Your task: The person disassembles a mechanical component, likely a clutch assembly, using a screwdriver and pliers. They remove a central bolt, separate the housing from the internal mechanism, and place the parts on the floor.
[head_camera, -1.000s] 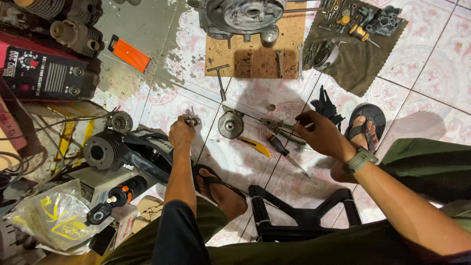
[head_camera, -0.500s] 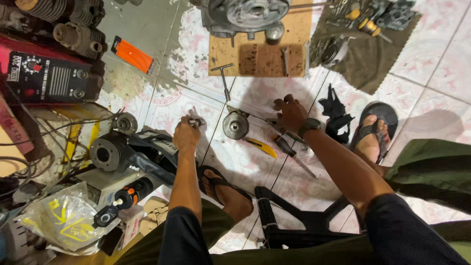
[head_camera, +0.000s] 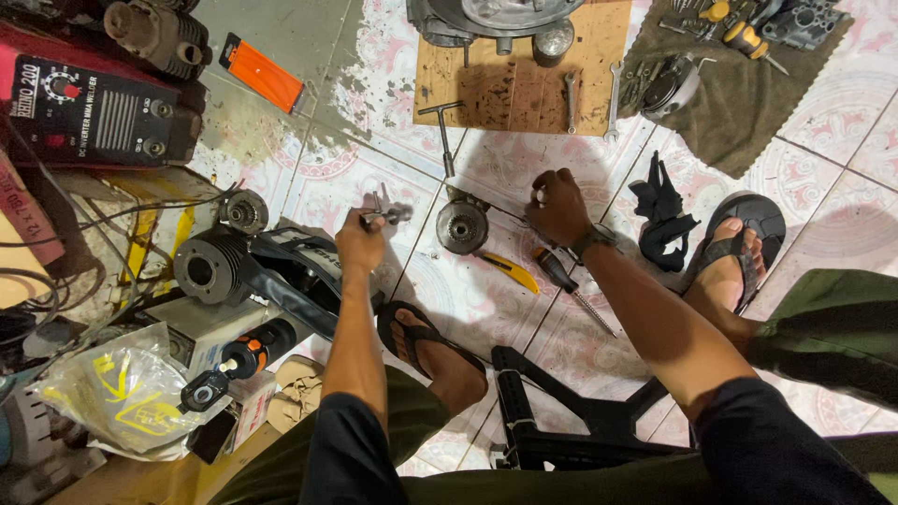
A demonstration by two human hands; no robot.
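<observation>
My left hand [head_camera: 360,241] is raised over the tiled floor, shut on a small metal part [head_camera: 385,213] with thin prongs sticking up. My right hand [head_camera: 558,206] reaches in from the right. Its fingers are closed on the end of a thin metal rod [head_camera: 491,196] that runs left over a round metal hub [head_camera: 463,227] on the floor. A yellow-handled tool [head_camera: 513,271] and a black-handled screwdriver [head_camera: 569,285] lie just below that hand. My feet, in sandals [head_camera: 421,341] [head_camera: 739,238], rest on the tiles.
A wooden board [head_camera: 514,89] with an engine casing [head_camera: 496,14], wrenches and a T-handle wrench [head_camera: 444,131] lies ahead. Far right, a dark cloth [head_camera: 748,103] holds tools. A red welder [head_camera: 94,108], a finned cylinder [head_camera: 210,266] and a plastic bag [head_camera: 112,397] crowd the left. A black stool [head_camera: 580,425] stands below.
My right hand has swung left from beside the sandalled foot to the round hub. My left hand has stayed put with its small part. The view has shifted slightly.
</observation>
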